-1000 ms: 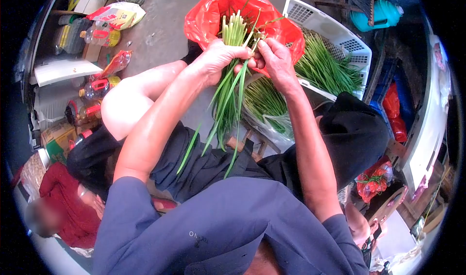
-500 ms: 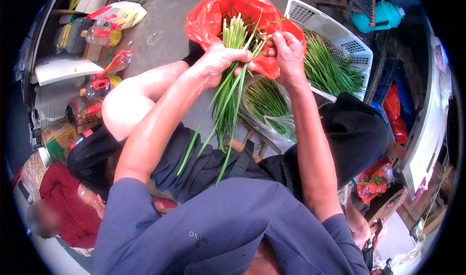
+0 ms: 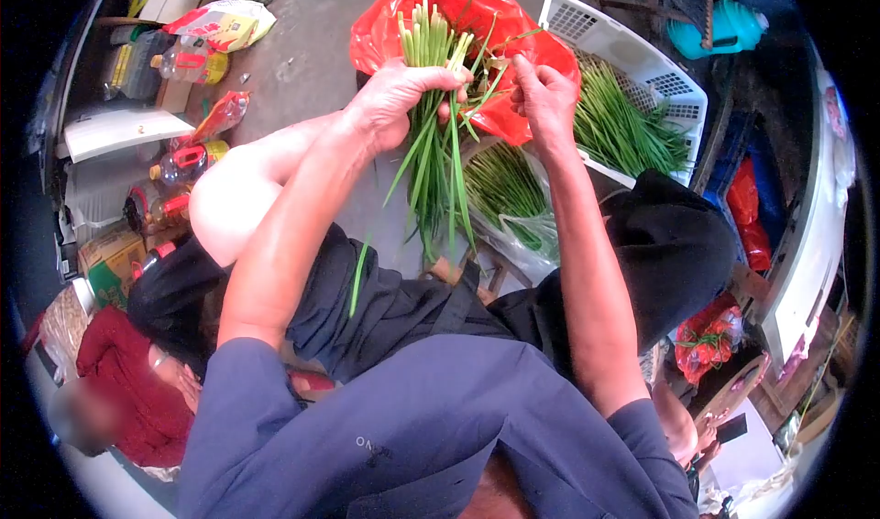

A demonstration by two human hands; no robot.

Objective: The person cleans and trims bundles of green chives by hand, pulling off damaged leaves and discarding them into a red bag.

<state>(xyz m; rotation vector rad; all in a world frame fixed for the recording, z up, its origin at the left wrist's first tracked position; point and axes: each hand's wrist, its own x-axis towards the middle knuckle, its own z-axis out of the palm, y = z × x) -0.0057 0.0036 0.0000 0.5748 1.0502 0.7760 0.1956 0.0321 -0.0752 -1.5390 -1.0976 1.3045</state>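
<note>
left hand [image 3: 392,102] holds long green stalks [image 3: 427,157], pale ends toward red plastic bag [image 3: 378,32]; right hand [image 3: 550,107] is near, its grip i cannot tell

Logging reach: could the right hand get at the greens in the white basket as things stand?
Probably yes. The right hand holds no bunch and is close to the basket, whose greens look uncovered; the red bag edges in between, but looks passable.

We stretch our left forearm [image 3: 307,203] and right forearm [image 3: 589,253] forward, our left hand [image 3: 401,100] closed in a grip, thumb [image 3: 444,78] pointing across toward our right hand [image 3: 549,103], which we hold apart, fingers [image 3: 526,72] partly curled
</note>
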